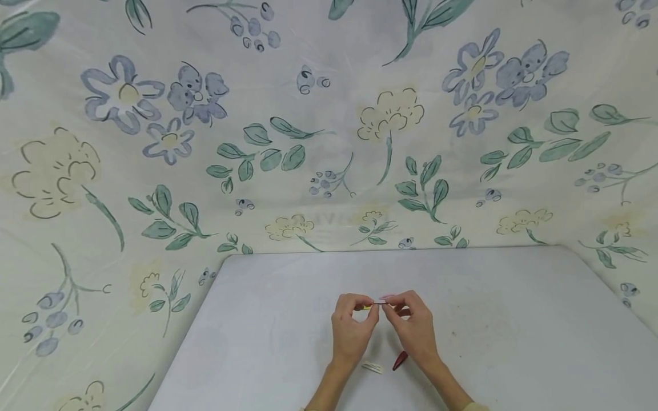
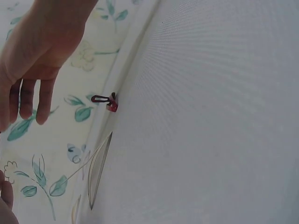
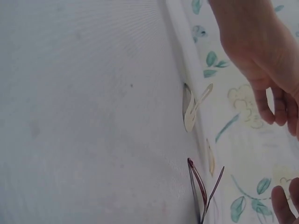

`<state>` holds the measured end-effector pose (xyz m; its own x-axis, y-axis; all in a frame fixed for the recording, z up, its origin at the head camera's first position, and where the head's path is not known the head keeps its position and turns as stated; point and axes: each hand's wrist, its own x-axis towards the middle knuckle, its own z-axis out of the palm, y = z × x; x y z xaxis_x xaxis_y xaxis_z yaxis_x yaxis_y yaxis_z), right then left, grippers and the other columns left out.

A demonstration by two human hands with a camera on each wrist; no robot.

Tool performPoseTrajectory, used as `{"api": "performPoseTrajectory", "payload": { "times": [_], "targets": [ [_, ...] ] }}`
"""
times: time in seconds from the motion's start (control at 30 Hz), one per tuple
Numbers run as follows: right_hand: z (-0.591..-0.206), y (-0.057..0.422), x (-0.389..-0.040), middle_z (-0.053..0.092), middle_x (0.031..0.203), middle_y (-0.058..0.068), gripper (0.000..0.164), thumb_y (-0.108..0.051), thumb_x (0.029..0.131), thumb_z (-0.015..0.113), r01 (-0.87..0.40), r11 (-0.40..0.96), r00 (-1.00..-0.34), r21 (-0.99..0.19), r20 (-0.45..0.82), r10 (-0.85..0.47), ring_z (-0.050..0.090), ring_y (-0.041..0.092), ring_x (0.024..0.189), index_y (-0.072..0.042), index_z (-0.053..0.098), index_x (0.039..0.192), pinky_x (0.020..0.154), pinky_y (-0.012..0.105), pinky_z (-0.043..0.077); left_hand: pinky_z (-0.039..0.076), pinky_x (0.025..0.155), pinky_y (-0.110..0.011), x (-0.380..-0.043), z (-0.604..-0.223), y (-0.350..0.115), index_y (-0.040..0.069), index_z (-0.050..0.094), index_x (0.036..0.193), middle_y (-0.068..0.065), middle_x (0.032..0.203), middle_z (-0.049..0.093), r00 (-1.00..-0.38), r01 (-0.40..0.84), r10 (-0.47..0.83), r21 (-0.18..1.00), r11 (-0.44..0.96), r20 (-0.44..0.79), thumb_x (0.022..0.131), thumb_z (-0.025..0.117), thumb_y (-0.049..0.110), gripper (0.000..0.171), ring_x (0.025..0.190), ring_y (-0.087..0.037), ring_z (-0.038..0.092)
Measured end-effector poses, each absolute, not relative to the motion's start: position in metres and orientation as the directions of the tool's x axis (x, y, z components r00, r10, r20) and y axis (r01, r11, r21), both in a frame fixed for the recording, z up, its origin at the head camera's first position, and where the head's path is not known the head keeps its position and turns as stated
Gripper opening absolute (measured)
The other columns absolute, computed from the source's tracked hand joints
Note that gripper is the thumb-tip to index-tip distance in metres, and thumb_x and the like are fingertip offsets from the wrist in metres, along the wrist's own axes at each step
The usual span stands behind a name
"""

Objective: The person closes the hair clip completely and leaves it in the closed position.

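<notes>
In the head view, my left hand [image 1: 352, 328] and right hand [image 1: 413, 328] meet above the white table, thumbs and fingertips pinching the two ends of a small thin hair clip [image 1: 380, 303]. The fingers cover much of it. A bit of yellow [image 1: 366, 307] and a pink piece [image 1: 387, 296] show at the fingertips; whether they are held or lie behind cannot be told. Below the hands lie a cream snap hair clip [image 1: 372, 367] and a dark red snap hair clip [image 1: 400, 360]. The right wrist view has the cream clip [image 3: 191, 112] standing with its arms spread apart.
The white tabletop [image 1: 257, 331] reaches out around both hands. Flower-printed sheeting [image 1: 329, 171] rises behind the table and along its sides. Small dark specks [image 1: 454, 332] mark the surface to the right.
</notes>
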<state>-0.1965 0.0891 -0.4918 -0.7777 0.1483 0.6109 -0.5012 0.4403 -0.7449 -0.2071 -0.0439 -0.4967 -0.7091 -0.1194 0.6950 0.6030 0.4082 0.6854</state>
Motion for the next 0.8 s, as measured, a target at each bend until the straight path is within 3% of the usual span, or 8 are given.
{"api": "performPoseTrajectory", "payload": {
  "times": [0.43, 0.8],
  "targets": [
    [-0.4952, 0.0856, -0.1987, 0.065, 0.089, -0.005, 0.021, 0.002, 0.078, 0.079, -0.482, 0.447, -0.776, -0.754, 0.603, 0.182, 0.055, 0.006, 0.074, -0.011, 0.070, 0.092, 0.066, 0.022, 0.052, 0.052, 0.070, -0.025, -0.2078, -0.4996, -0.0429, 0.012, 0.068, 0.085, 0.002, 0.081, 0.064, -0.699, 0.600, -0.151, 0.687, 0.409, 0.700, 0.077, 0.078, -0.001, 0.018, 0.079, -0.014, 0.057],
    [-0.4963, 0.0847, -0.2000, 0.069, 0.091, -0.003, 0.023, 0.005, 0.076, 0.080, -0.494, 0.431, -0.765, -0.755, 0.613, 0.196, 0.056, 0.009, 0.073, -0.012, 0.069, 0.088, 0.063, 0.023, 0.050, 0.053, 0.070, -0.027, -0.2048, -0.4980, -0.0427, 0.012, 0.069, 0.086, 0.004, 0.082, 0.064, -0.731, 0.572, -0.148, 0.716, 0.399, 0.666, 0.078, 0.077, 0.002, 0.016, 0.081, -0.011, 0.056]
  ]
}}
